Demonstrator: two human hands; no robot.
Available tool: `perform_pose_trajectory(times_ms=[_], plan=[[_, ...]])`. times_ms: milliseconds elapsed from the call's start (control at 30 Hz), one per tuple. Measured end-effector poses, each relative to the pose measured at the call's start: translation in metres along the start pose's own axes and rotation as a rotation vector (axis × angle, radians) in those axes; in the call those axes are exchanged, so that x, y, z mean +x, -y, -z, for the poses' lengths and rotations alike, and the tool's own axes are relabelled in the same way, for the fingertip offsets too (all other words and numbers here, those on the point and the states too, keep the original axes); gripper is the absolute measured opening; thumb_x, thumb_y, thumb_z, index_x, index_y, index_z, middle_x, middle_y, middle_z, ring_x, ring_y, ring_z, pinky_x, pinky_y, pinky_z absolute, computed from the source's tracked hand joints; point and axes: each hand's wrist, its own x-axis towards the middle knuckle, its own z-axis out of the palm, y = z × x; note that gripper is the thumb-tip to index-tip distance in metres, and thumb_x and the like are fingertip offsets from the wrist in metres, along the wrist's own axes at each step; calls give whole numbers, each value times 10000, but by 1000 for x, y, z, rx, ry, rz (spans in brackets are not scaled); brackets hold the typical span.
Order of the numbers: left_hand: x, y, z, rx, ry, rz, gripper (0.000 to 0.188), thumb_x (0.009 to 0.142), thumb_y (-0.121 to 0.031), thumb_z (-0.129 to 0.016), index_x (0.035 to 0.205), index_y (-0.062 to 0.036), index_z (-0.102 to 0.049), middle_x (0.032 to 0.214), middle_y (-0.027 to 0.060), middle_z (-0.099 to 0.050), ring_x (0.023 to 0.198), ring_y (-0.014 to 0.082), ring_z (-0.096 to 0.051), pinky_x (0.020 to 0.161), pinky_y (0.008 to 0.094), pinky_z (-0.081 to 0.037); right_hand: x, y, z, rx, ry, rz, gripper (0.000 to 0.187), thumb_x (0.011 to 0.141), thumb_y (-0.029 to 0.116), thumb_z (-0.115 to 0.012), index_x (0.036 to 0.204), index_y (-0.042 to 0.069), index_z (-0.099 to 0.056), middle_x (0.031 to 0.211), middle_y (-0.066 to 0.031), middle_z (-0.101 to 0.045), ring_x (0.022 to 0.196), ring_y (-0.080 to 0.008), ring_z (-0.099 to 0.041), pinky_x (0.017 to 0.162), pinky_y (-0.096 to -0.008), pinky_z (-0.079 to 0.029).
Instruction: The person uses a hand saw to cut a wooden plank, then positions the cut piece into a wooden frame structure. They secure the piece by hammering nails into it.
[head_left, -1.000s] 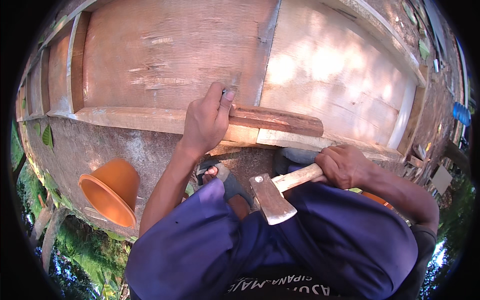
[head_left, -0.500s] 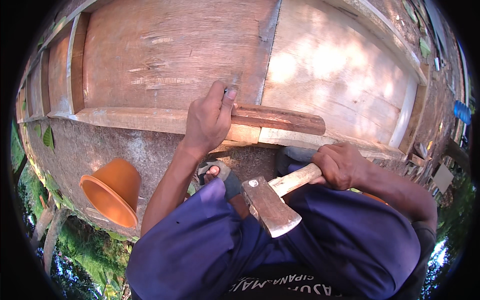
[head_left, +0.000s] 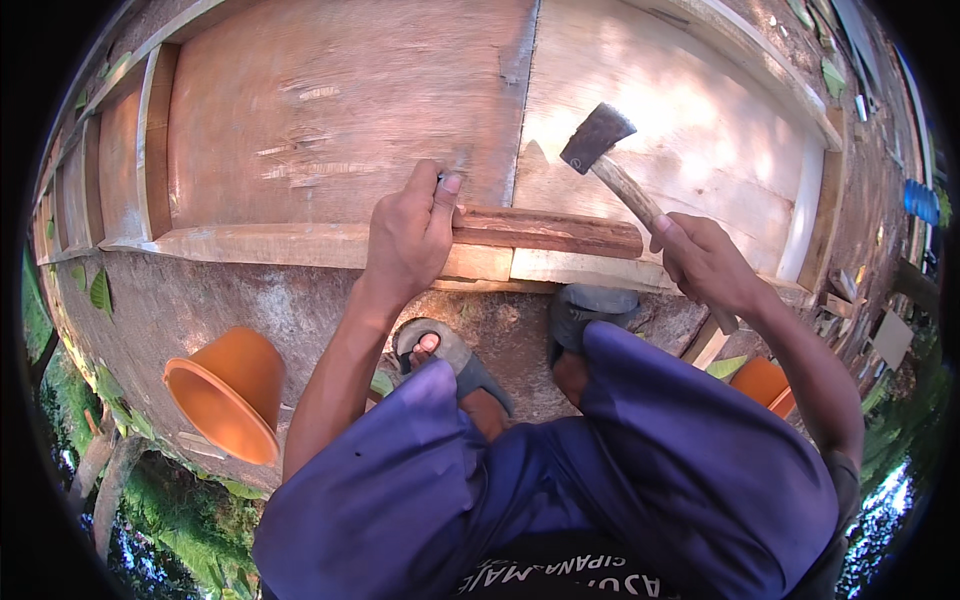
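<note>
My right hand [head_left: 705,255] grips a hatchet [head_left: 630,185] by its worn wooden handle. The dark steel head is up, above the pale part of the plywood panel [head_left: 340,110]. The handle's butt sticks out below my fist. My left hand [head_left: 410,230] is closed around the left end of a reddish-brown strip of wood [head_left: 550,231], which lies along the near edge of the panel's frame. A small grey tip shows between thumb and forefinger, too small to name. That end of the strip is hidden by the hand.
Pale battens form the panel's near rail [head_left: 260,243] and cross pieces [head_left: 152,140]. An orange bucket [head_left: 225,390] lies tipped at left; another orange container [head_left: 762,385] shows partly behind my right knee. My sandalled feet [head_left: 440,345] stand just below the rail. Wood scraps litter the right.
The hatchet has swung up and away from over my lap to above the panel, with my right hand rising. My left hand and the strip have barely moved.
</note>
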Motion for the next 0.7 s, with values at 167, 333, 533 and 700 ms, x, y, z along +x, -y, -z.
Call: perform_pose_trajectory(times_ms=[167,333,533,700], plan=[[2,1,-2,-1,-6,-19,260,1093,-231,-496,986,-4,-563,688,160,-687,682,288,-728,618,392,-530,3,-3,19,-292,143,-89,631,1078,540,-404,969,-36,-638,709,-74,-555,554,-165,-558,473,-333,-478],[2,2,-3,18,-19,-22,266,1094,-230,-489,985,1,-561,687,159,-687,680,285,-726,620,391,-532,-2,10,10,-212,-7,-81,634,1081,527,-414,981,-51,-653,753,-94,-588,588,-175,-590,497,-347,-502],[0,0,-3,46,-12,-10,279,1100,-215,-462,1014,19,-587,671,138,-676,705,230,-725,660,358,-542,0,-1,7,-427,135,20,649,1084,527,-412,996,-61,-670,815,-125,-633,644,-213,-633,539,-375,-523],[2,-2,-1,63,-5,-19,272,1094,-202,-461,1006,22,-588,674,144,-675,715,238,-729,667,366,-542,3,7,10,-438,59,48,652,1090,527,-389,1016,-59,-668,775,-125,-625,657,-232,-636,581,-396,-534]])
